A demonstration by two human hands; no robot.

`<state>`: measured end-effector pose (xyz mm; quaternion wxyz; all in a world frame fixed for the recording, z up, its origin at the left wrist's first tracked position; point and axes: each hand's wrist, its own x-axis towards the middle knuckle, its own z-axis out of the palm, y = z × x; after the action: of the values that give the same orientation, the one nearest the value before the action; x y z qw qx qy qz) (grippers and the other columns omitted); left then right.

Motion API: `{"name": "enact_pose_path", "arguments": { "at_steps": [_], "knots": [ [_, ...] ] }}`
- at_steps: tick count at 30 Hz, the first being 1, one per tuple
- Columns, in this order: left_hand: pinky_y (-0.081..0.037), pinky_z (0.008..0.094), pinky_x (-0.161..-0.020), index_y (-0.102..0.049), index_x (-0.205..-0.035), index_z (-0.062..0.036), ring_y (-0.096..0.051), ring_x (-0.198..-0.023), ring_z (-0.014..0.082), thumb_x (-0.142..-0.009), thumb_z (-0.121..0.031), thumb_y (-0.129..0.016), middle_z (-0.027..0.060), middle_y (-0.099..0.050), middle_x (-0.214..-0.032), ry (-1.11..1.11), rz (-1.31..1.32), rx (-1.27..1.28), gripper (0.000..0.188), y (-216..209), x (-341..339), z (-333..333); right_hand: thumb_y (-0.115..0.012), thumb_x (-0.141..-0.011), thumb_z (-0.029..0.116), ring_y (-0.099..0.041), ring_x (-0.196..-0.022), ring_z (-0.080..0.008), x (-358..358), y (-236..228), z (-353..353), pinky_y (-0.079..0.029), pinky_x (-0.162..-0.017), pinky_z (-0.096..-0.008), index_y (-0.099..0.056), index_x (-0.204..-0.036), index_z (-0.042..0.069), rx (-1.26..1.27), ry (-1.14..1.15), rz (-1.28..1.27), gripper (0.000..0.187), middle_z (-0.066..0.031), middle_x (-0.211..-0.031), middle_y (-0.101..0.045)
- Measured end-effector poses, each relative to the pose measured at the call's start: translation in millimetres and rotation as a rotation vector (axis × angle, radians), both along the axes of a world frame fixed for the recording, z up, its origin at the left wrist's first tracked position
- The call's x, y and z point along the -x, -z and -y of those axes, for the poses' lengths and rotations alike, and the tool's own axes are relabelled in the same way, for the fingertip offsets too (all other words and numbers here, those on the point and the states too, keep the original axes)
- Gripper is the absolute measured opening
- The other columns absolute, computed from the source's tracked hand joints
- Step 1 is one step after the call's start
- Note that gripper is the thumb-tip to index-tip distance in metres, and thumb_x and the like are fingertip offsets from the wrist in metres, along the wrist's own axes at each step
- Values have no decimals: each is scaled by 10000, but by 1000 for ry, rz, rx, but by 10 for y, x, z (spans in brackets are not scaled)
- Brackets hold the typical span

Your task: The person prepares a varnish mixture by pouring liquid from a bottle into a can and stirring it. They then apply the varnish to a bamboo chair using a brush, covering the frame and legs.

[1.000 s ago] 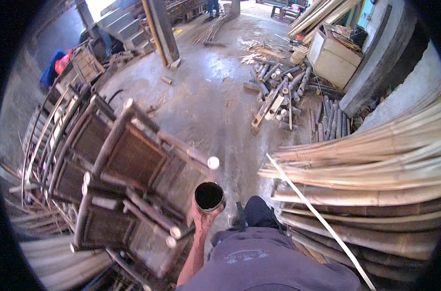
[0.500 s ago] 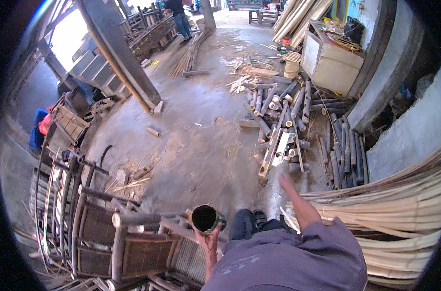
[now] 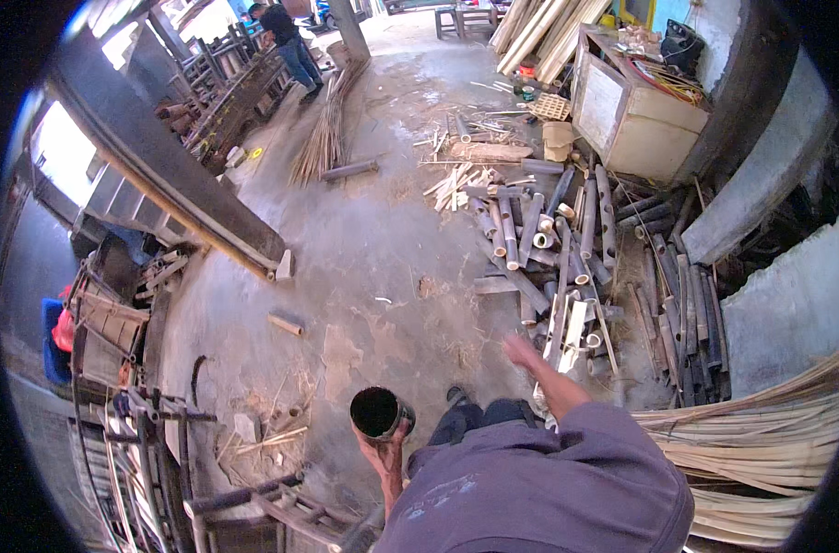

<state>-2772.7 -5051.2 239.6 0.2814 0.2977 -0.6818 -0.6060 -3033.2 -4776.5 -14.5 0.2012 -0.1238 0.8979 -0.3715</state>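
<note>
My left hand grips a round can from below and the side, its fingers wrapped round the wall. The can is upright with its top open, and its inside looks dark. I cannot make out what is in it. My right hand swings out ahead of my body, over the floor and just left of the bamboo pile. Motion smears its fingers, and no held thing shows there.
Cut bamboo tubes lie heaped ahead right. Long bamboo strips stand along my right side. Bamboo furniture frames are at lower left. One loose tube lies on the floor. A concrete pillar rises at left; a person stands beyond it.
I have walked forward: the bamboo pile and pillar are nearer, and the furniture frames slide back at lower left. The can stays in my left hand; my right arm has swung slightly.
</note>
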Motion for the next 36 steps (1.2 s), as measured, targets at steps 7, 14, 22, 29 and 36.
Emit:
{"name": "enact_pose_path", "arguments": {
  "at_steps": [7, 14, 22, 29, 36],
  "knots": [
    [-434, 352, -976, -425, -1362, -25, -568, -1093, 214, -690, -265, -861, 104, -562, -1230, 147, 153, 181, 836, -150, 1853, 1424, -572, -844, 263, -657, -935, -375, -1593, 178, -1438, -519, -823, -465, -710, -975, 45, -677, 257, 512, 289, -216, -979, -686],
    [-450, 364, -980, -444, -1352, -43, -579, -1125, 229, -636, -202, -889, 115, -588, -1229, 103, 124, 317, 858, 412, 3835, 2557, -525, -908, 265, -654, -909, -314, 247, 800, -46, -502, -813, -438, -654, -1017, 2, -458, 434, 526, 313, -204, -968, -674],
    [-393, 378, -1049, -389, -1410, -25, -524, -1203, 245, -669, -185, -886, 122, -519, -1327, 217, -29, 57, 907, 362, 6041, 3424, -498, -962, 303, -507, -668, -182, 5846, -1452, 3168, -438, -635, -375, -544, -828, -1, 404, 234, -61, 335, -89, -707, -545],
    [-413, 389, -1035, -404, -1404, -43, -535, -1197, 248, -652, -235, -895, 111, -534, -1312, 291, 16, 103, 919, 560, 8251, 4046, -494, -982, 279, -579, -692, -182, 8246, -1688, 4035, -468, -650, -363, -611, -1079, 17, 396, 176, -304, 303, -111, -751, -601],
    [-427, 398, -1022, -434, -1374, -66, -551, -1185, 256, -642, -226, -881, 120, -550, -1293, 425, 189, 275, 872, 422, 10561, 4332, -512, -920, 292, -660, -887, -365, 7097, 482, 2744, -502, -758, -449, -665, -989, 24, -380, 800, 196, 316, -200, -981, -681]
  ]
}}
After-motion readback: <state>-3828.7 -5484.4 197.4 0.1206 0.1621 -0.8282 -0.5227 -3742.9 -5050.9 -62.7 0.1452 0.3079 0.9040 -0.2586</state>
